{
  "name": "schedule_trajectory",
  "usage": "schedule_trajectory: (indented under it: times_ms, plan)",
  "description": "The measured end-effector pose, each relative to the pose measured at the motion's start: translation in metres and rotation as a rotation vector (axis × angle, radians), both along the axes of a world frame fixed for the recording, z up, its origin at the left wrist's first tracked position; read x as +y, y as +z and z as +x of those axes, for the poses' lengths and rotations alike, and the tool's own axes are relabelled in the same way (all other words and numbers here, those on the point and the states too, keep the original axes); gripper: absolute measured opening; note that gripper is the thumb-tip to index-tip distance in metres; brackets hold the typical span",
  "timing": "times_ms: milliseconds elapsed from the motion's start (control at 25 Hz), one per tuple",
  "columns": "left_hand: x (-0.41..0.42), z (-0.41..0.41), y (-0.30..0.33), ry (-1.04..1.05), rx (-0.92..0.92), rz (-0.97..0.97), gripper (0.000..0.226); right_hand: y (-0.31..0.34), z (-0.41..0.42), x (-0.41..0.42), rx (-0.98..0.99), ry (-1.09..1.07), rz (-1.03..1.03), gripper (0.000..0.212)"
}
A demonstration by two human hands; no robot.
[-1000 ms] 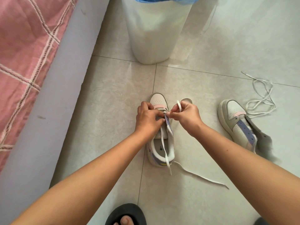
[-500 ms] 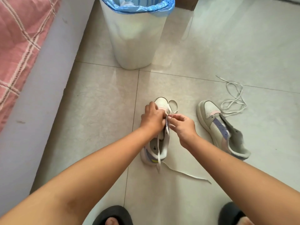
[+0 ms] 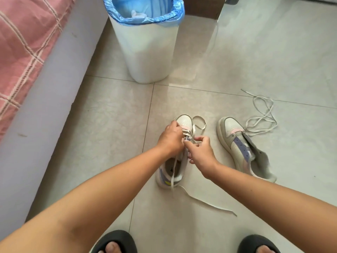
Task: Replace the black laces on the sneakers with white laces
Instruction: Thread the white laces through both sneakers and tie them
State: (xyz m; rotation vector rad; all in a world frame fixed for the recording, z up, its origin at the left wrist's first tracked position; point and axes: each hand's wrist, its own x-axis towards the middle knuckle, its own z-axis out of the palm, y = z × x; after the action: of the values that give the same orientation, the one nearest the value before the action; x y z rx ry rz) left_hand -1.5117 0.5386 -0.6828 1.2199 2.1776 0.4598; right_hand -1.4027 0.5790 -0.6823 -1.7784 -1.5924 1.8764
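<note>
On a tiled floor (image 3: pixel 113 136) beside a bed (image 3: pixel 27 42), I watch from the head camera as the near sneaker (image 3: pixel 172 159) is threaded with a white lace (image 3: pixel 199 123). My left hand (image 3: pixel 170 138) grips the sneaker's upper at the eyelets, fingers curled over the edge to steady it. My right hand (image 3: pixel 199 151) pinches the lace just beside the left hand, thumb and forefinger closed on it at the eyelet row. Two or three white crossings already sit over the tongue near the toe; a loop of lace lies past the toe, one length runs down through the opening of the sneaker, and a long tail (image 3: pixel 209 204) trails across the floor toward me.

The second sneaker (image 3: pixel 238 147) lies just to the right, open and with no lace in its purple eyelet strip, and a loose white lace (image 3: pixel 262 115) is heaped on the floor beyond it. No black lace is in sight. A white bin (image 3: pixel 145 52) with a blue liner stands farther off.

By my reading, the job is in mid-lacing on the first sneaker, with the upper eyelets not yet filled. The next move calls for drawing the pinched end through its eyelet, pulling the slack snug, then crossing to the opposite side, keeping the flat lace untwisted. The second sneaker awaits its turn.
</note>
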Motion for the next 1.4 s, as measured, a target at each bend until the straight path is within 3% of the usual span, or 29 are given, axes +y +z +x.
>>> schedule_trajectory:
  times_ms: [80, 160, 240, 360, 480, 640, 880, 1120, 1200, 1320, 1400]
  plan:
    - [0.0, -0.01, 0.011, 0.029, -0.08, -0.036, 0.016, 0.0, 0.003, 0.002, 0.078, -0.021, -0.111, 0.037]
    - [-0.002, -0.023, 0.023, 0.15, -0.219, -0.055, 0.019, -0.003, 0.001, 0.007, 0.096, 0.018, -0.098, 0.037]
    - [-0.014, -0.033, 0.033, 0.335, -0.543, 0.049, 0.02, -0.004, -0.003, 0.009, 0.093, 0.048, -0.058, 0.038]
    - [-0.046, -0.035, 0.042, 0.533, -1.219, 0.297, 0.013, -0.004, -0.003, 0.01, 0.11, 0.028, -0.112, 0.03]
    - [-0.073, -0.027, 0.039, 0.563, -1.396, 0.262, 0.019, -0.012, -0.004, 0.017, 0.177, -0.001, -0.301, 0.013]
    - [-0.077, -0.025, 0.036, 0.586, -1.296, 0.22, 0.018, -0.013, -0.01, 0.035, 0.171, -0.1, -0.417, 0.014]
    - [-0.062, -0.017, 0.045, 0.595, -1.181, 0.249, 0.02, -0.015, -0.031, 0.037, 0.113, -0.074, -0.514, 0.025]
    - [-0.051, -0.018, 0.035, 0.77, -1.117, 0.242, 0.026, 0.002, -0.028, 0.084, 0.512, -0.516, -0.565, 0.034]
    - [-0.051, -0.02, 0.031, 0.727, -0.863, 0.128, 0.023, 0.005, -0.013, 0.106, 0.494, -0.492, -0.489, 0.031]
    - [-0.053, -0.024, 0.03, 0.394, -0.305, -0.131, 0.028, 0.009, 0.005, 0.122, 0.356, -0.279, -0.406, 0.03]
    - [-0.051, -0.025, 0.031, 0.218, -0.084, -0.21, 0.032, 0.012, 0.009, 0.125, 0.314, -0.204, -0.378, 0.037]
